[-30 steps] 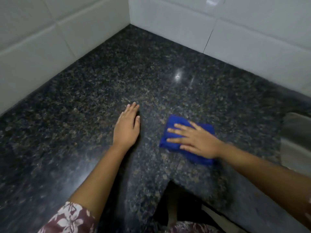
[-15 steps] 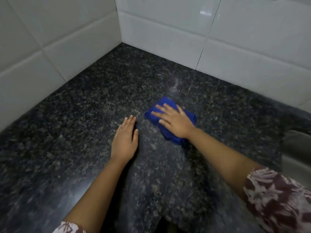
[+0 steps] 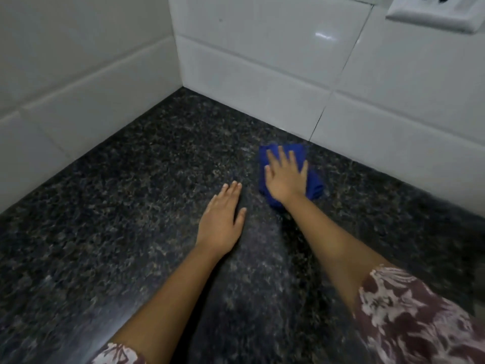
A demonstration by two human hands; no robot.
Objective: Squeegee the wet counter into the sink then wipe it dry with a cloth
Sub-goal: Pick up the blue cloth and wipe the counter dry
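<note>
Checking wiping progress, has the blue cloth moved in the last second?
Yes. The blue cloth, under the right hand, has slid toward the back wall, nearly reaching its base.

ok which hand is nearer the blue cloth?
Right. The right hand lies flat on the blue cloth, pressing it to the counter. The left hand rests flat on bare counter to the cloth's left, not touching it.

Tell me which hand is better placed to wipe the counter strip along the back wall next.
Right, probably. The right hand presses flat on the blue cloth, close to the tiled back wall. The left hand lies flat on the bare granite counter, holding nothing.
</note>
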